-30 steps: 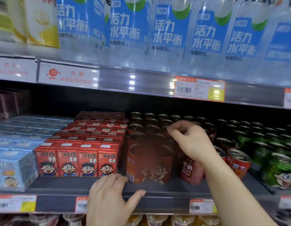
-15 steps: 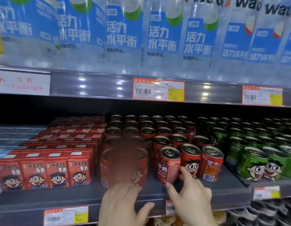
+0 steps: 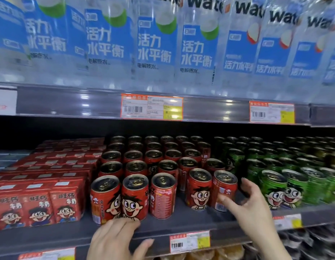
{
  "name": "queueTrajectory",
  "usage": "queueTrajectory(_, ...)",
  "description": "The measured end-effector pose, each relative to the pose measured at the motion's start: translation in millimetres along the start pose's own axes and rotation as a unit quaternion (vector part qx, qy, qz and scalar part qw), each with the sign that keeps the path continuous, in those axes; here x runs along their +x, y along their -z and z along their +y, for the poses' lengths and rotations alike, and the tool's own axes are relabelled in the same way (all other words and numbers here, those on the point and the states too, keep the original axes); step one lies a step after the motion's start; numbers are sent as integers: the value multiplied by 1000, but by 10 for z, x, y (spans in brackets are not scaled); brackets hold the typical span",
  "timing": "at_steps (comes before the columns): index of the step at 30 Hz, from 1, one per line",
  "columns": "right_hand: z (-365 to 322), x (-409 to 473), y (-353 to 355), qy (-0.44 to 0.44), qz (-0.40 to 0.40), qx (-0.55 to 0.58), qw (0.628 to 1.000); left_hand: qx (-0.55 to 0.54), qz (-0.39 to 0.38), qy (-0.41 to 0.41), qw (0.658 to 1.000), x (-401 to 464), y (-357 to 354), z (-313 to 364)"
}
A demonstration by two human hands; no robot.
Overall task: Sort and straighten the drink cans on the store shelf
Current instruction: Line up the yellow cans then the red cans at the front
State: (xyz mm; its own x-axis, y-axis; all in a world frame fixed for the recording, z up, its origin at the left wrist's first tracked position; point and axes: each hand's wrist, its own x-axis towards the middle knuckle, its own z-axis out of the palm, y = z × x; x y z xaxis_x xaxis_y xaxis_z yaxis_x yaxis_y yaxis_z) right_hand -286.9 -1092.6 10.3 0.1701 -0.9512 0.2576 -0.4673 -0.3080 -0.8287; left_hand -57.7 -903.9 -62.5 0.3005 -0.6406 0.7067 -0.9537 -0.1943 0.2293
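Holding a red can [image 3: 225, 190] in the right hand [image 3: 251, 207], fingers curled round it, left hand [image 3: 114, 239] wide, touching front cans [image 3: 133, 196] on the shelf [image 3: 181, 222]

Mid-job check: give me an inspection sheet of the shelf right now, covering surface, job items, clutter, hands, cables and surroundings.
Surface: grey shelf, price tags on its front edge.
Job's things: red cans in rows; front labels face different ways; green cans at right.
Clutter: nothing seen.
Hands: left hand touches the front red cans' base; right hand curls round the rightmost front red can.
Cables: nothing seen.
Surroundings: red cartons at left; water bottles above.
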Motion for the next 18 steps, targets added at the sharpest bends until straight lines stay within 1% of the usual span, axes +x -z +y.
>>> queueTrajectory(2, 26, 124, 28, -6, -86, -21, 996, -3, 15, 16, 1000, 15, 10, 39)
queueTrajectory(3, 37, 179, 22, 0, -106, -24, 994, -2, 21, 22, 1000, 17, 13, 54)
queueTrajectory(6, 48, 275, -32, 29, -141, -19, 989, 13, 17, 33, 999, 24, 33, 93)
queueTrajectory(10, 56, 271, -120, 69, -186, 21, 980, 30, 8, 49, 998, 22, 51, 131)
queueTrajectory(13, 60, 275, -109, 77, -204, 19, 976, 32, 12, 48, 998, 18, 48, 134)
queueTrajectory(14, 50, 275, -94, 87, -190, -2, 978, 30, 12, 50, 998, 19, 48, 131)
queueTrajectory(16, -40, 262, -58, 141, -107, -90, 980, 28, 9, 54, 998, 20, 49, 129)
queueTrajectory(17, -129, 249, -40, 185, -59, -133, 972, 27, 8, 55, 998, 19, 48, 132)
queueTrajectory(18, -232, 229, -37, 238, -33, -169, 956, 26, 10, 56, 998, 19, 47, 133)
